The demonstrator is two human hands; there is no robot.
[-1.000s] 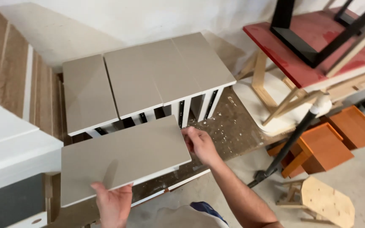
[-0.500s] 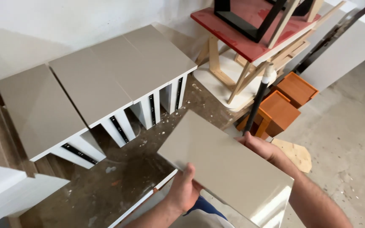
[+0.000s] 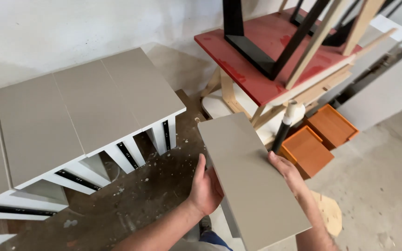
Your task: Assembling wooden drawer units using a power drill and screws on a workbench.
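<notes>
I hold a drawer with a flat grey-beige front panel point(image 3: 250, 179) low in the middle of the view, its long side running away from me. My left hand point(image 3: 205, 188) grips the panel's left edge, thumb raised along it. My right hand point(image 3: 287, 174) clasps the right edge. White drawer sides show beneath the panel near my body. To the left stands a row of similar drawers point(image 3: 89, 111) set on end, with grey-beige fronts up and white sides carrying black slide rails.
A red tabletop point(image 3: 261, 65) on pale wooden legs stands at the upper right, with black and wooden frames stacked on it. Two orange trays point(image 3: 319, 139) lie below it beside a black pole with a white tip point(image 3: 287, 123). The brown floor point(image 3: 140, 200) is dusty.
The view has swung left to right and the drawer I carry has come away from the row, turning from crosswise to lengthwise. Both hands keep hold of its edges.
</notes>
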